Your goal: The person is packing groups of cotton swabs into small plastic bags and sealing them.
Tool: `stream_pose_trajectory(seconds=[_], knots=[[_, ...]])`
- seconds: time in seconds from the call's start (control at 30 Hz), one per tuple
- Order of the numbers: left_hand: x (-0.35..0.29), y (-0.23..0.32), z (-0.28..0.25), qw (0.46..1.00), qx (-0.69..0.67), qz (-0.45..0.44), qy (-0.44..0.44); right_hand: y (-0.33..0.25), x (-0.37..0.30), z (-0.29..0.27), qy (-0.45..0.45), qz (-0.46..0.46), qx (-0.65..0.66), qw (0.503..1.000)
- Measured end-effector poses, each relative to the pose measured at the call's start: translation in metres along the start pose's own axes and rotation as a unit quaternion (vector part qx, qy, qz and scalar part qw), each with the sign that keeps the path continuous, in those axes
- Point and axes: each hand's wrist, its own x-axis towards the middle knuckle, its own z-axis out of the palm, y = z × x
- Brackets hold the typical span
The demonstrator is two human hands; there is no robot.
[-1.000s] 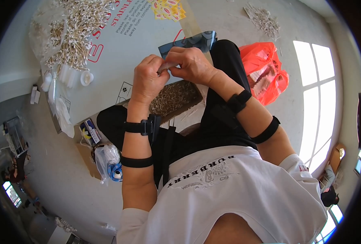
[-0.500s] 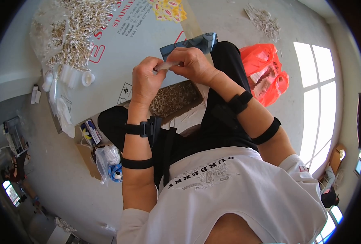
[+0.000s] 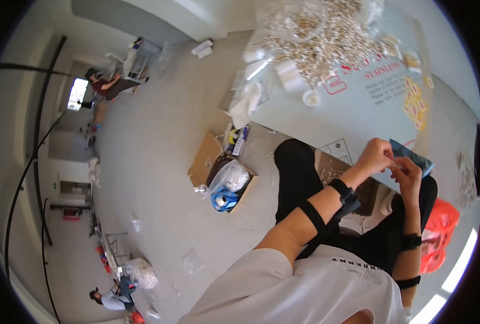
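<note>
Now left hand (image 3: 377,156) and right hand (image 3: 407,171) both pinch a blue pouch (image 3: 411,156) at the table (image 3: 348,116) edge; pale small parts (image 3: 321,38) heaped farther off.

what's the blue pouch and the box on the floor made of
Blue pouch: looks like thin plastic film, slightly glossy, pinched flat by the left hand and right hand. Box: plain brown cardboard, matte, flaps open.

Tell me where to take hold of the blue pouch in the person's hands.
Grip the blue pouch by its free far end, coming from the table side. The left hand and right hand already pinch its near edge, so only the end poking past the fingers is bare; it looks flat, suiting a pinch.
</note>
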Motion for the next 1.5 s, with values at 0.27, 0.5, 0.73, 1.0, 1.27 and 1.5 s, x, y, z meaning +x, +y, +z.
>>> stream_pose_trajectory(seconds=[0.27,0.5,0.73,1.0,1.27,1.5], knots=[[0.001,0.008,0.002,0.999,-0.022,-0.012,0.023,0.028,0.015,-0.008,-0.003,-0.018,0.068,0.998],[0.005,0.01,0.001,0.999,0.024,-0.001,0.024,0.019,0.017,-0.006,0.004,-0.026,0.017,1.0],[-0.003,0.009,-0.006,1.0,-0.009,-0.015,-0.02,0.026,0.013,-0.013,-0.015,-0.043,0.03,0.999],[-0.007,-0.009,-0.011,0.884,0.29,0.359,0.065,0.015,0.011,-0.006,0.006,-0.177,-0.127,0.976],[-0.022,0.009,0.001,0.908,0.24,0.329,0.093,0.003,-0.005,-0.016,0.025,-0.107,-0.064,0.992],[-0.041,0.022,-0.015,0.999,-0.042,0.009,-0.004,-0.03,-0.014,-0.006,0.098,0.072,0.197,0.973]])
